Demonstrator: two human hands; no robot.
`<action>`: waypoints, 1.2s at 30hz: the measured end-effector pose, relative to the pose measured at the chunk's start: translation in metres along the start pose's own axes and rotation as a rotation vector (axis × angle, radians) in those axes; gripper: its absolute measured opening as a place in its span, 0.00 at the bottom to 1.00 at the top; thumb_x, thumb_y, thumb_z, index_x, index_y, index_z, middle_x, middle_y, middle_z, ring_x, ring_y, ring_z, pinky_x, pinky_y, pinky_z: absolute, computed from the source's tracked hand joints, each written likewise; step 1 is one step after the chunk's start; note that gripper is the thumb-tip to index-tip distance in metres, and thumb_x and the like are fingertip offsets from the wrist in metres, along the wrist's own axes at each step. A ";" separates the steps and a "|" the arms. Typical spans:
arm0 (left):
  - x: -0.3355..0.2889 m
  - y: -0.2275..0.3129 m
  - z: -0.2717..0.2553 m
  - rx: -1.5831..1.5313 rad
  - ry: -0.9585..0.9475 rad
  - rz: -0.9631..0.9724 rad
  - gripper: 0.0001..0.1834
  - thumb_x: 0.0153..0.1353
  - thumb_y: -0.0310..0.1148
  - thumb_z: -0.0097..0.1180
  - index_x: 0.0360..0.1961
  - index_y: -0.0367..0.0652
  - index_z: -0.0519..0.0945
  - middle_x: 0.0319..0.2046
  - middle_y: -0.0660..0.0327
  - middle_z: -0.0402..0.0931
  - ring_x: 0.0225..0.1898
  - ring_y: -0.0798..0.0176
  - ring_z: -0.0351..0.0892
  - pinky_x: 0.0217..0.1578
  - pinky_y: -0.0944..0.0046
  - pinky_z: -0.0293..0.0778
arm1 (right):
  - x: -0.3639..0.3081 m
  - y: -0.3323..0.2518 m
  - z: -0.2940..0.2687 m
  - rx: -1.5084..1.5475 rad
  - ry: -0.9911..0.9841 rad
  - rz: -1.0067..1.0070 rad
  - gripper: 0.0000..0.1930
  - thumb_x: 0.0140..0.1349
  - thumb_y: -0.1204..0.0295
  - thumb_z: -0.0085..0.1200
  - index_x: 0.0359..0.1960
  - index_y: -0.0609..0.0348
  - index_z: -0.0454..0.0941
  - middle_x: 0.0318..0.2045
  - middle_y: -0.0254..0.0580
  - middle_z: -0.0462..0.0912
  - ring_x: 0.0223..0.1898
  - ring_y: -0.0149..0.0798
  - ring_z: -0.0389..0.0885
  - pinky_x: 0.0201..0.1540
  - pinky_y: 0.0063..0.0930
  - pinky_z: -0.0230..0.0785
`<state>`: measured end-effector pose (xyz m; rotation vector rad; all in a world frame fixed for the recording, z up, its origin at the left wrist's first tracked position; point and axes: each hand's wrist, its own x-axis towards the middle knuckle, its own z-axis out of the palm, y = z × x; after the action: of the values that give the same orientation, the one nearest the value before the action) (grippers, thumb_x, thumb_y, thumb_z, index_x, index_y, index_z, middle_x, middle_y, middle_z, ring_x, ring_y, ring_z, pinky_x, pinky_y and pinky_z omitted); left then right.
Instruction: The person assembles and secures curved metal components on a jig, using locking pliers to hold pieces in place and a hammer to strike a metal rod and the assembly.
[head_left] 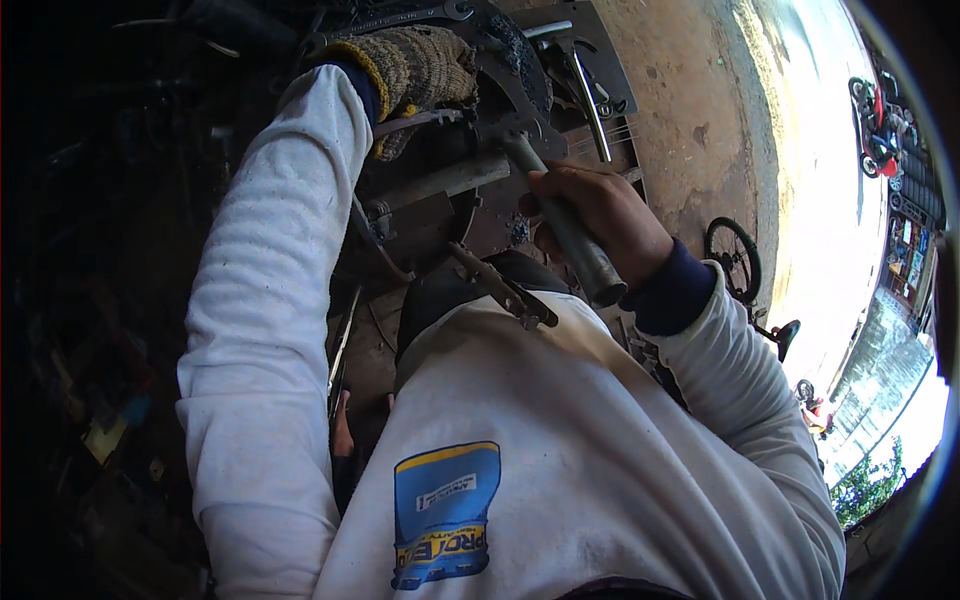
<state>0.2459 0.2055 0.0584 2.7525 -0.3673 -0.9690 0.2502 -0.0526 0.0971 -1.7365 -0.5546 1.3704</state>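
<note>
My left hand (425, 72), in a brown and yellow knit glove, is closed over the dark metal work at the top. What its fingers hold is hidden. A flat grey metal bar (420, 121) sticks out beneath the glove. My bare right hand (600, 208) is wrapped round a grey metal pipe (572, 235), which slants from the metal work down toward my shirt. Its far end is beside a curved dark metal plate (510, 95). Left of the right hand lies a second, thicker metal pipe (450, 184).
A wrench (410, 17) lies at the top edge. Metal tools (590, 95) rest on the dark bench right of the glove. A plier-like tool (505, 290) juts toward my belly. To the right are a bicycle wheel (735, 258) and a red motorbike (878, 135).
</note>
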 end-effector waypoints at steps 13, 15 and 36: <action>-0.022 0.025 -0.029 0.274 -0.096 0.110 0.26 0.43 0.35 0.71 0.48 0.52 0.83 0.52 0.58 0.78 0.55 0.51 0.77 0.57 0.57 0.72 | -0.003 -0.005 -0.004 -0.086 0.026 0.042 0.17 0.53 0.78 0.57 0.46 0.67 0.76 0.36 0.47 0.83 0.35 0.44 0.85 0.39 0.30 0.77; -0.005 0.018 -0.016 0.261 -0.120 0.072 0.24 0.45 0.36 0.69 0.48 0.52 0.83 0.52 0.57 0.77 0.55 0.51 0.76 0.57 0.56 0.72 | -0.004 -0.005 -0.004 -0.118 0.015 -0.093 0.12 0.62 0.71 0.51 0.44 0.65 0.75 0.33 0.43 0.82 0.29 0.37 0.82 0.31 0.26 0.75; 0.012 0.009 0.006 0.323 0.029 0.087 0.17 0.58 0.44 0.55 0.46 0.52 0.84 0.49 0.58 0.80 0.51 0.50 0.79 0.53 0.54 0.75 | -0.004 -0.010 0.003 0.243 0.209 0.270 0.13 0.69 0.62 0.47 0.41 0.61 0.74 0.26 0.37 0.79 0.19 0.29 0.77 0.19 0.22 0.70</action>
<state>0.2492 0.1927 0.0494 2.9999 -0.6879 -0.9168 0.2474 -0.0487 0.1076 -1.7693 -0.0354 1.3523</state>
